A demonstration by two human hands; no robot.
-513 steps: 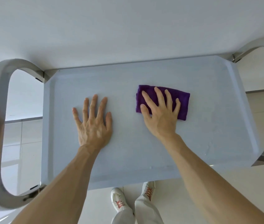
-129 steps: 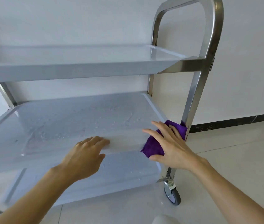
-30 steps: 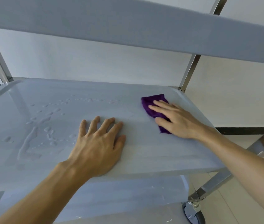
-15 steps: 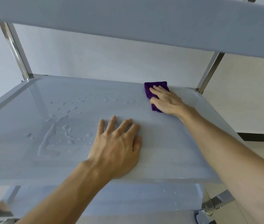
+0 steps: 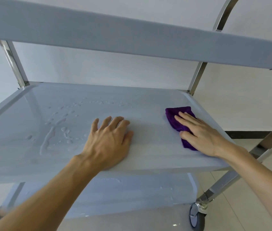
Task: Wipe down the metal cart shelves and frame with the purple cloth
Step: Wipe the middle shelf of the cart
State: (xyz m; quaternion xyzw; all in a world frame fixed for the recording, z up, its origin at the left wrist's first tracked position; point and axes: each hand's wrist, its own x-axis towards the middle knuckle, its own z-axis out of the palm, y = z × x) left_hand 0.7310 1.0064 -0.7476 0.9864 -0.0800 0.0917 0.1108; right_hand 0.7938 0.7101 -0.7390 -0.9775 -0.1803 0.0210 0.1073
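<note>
The left hand [image 5: 108, 140] lies flat near the front edge of the middle shelf [image 5: 148, 157], fingers spread and straight, holding nothing; it appears to brace the cart. The right hand [image 5: 200, 132] rests palm down on the purple cloth [image 5: 173, 114], fingers extended and pressing it onto the shelf surface near the right rim, with no curl around the fabric.

Handling, as a judgement: the cloth is soft, light and folded flat, so it will bunch or slip out unless pressure comes from the whole palm. Flat pressure from above suits open surfaces; for the frame posts, gather the cloth and wrap it around the metal.

Water droplets [image 5: 55, 130] stand on the left part of the middle shelf (not yet wiped), just left of the left hand. That hand lies between the cloth and the droplets and would need to lift for a pass leftward. Below, the bottom shelf [image 5: 132, 194] also shows wet streaks, with 1 caster wheel [image 5: 196, 219] at its right corner. Above, the top shelf [image 5: 132, 39] overhangs and limits headroom. Behind, 2 rear frame posts [image 5: 13, 62] stand before a plain wall [image 5: 98, 72].
</note>
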